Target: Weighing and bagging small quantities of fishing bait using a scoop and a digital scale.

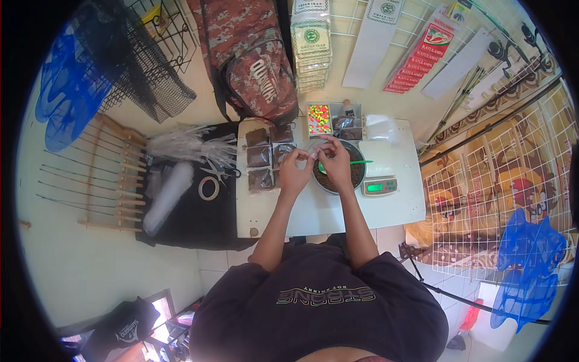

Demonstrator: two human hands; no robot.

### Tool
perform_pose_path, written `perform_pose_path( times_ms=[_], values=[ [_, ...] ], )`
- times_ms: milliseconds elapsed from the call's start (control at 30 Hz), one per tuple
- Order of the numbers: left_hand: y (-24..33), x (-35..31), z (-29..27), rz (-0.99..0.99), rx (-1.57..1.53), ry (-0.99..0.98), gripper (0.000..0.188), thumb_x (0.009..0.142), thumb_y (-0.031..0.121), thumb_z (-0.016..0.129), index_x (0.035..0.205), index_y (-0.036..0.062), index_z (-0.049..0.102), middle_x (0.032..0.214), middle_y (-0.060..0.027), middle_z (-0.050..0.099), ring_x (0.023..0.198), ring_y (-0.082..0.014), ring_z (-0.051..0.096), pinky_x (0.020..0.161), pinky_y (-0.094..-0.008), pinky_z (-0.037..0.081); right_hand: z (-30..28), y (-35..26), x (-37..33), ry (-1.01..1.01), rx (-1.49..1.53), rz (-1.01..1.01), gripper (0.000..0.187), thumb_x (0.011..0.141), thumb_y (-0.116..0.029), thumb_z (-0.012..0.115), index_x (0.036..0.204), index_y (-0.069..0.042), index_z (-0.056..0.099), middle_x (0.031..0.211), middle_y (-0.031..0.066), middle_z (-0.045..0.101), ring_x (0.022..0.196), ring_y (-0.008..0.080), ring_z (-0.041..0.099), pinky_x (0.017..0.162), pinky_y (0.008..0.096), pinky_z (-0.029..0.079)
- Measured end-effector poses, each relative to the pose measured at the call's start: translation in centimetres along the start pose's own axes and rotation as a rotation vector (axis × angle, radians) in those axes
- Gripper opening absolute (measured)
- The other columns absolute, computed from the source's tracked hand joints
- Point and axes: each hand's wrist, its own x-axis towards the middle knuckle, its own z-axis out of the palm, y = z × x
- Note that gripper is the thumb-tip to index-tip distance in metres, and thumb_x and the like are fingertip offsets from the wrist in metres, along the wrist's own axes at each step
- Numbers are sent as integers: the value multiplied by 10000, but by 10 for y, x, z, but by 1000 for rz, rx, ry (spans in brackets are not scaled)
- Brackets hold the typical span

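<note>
Over a grey bowl point(363, 178) of brown pellets point(357, 172), my two hands meet with their fingertips pinched together. My left hand point(294, 176) and my right hand point(338, 168) hold a thin, pale see-through piece point(315, 153) between them; it looks like clear plastic, and the fingers hide most of it. A green spoon point(362, 161) lies in the bowl, its handle sticking out to the right. Right of the bowl is a digital scale point(380, 187) with a lit green display. Several clear bags of brown contents point(259, 155) lie in rows by my left hand.
Behind the bowl stand a box of bright beads point(318, 119) and a divided tray point(357, 110). Clear plastic bags point(380, 127) lie at the table's back right. Scissors point(218, 171), a tape roll point(208, 188) and plastic wrapping point(170, 193) rest on black cloth at left. A camouflage backpack point(250, 66) stands behind.
</note>
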Motion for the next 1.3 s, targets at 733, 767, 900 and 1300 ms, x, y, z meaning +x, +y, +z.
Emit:
perform_pose_path(
  times_ms=[733,767,900,1300],
  values=[
    [-20,-4,57,-170,-23,-37,174,785,174,670,756,15,608,690,-83,639,645,-173,612,631,-296,468,-52,45,7,-65,-316,17,285,754,-89,630,1020,-36,541,748,94,631,765,237,595,769,358,454],
    [-21,-6,62,-171,-12,-61,163,789,172,671,778,15,630,696,-78,643,645,-159,607,632,-287,469,-60,50,7,-109,-314,9,267,759,-109,636,1011,-52,568,841,98,635,899,284,546,845,393,409],
    [-29,-9,72,-187,37,-72,163,797,176,669,846,21,676,737,-85,660,667,-147,613,655,-281,478,-89,64,6,-28,-1004,-92,252,723,-160,680,956,-74,637,1001,75,606,1059,320,474,931,425,345],
    [-38,-17,100,-283,82,49,126,787,138,673,866,40,672,775,-73,667,695,-145,623,675,-274,479,-127,76,17,-572,-1189,-162,256,726,-103,594,975,-117,650,838,39,628,934,234,561,792,396,394]
  ],
)
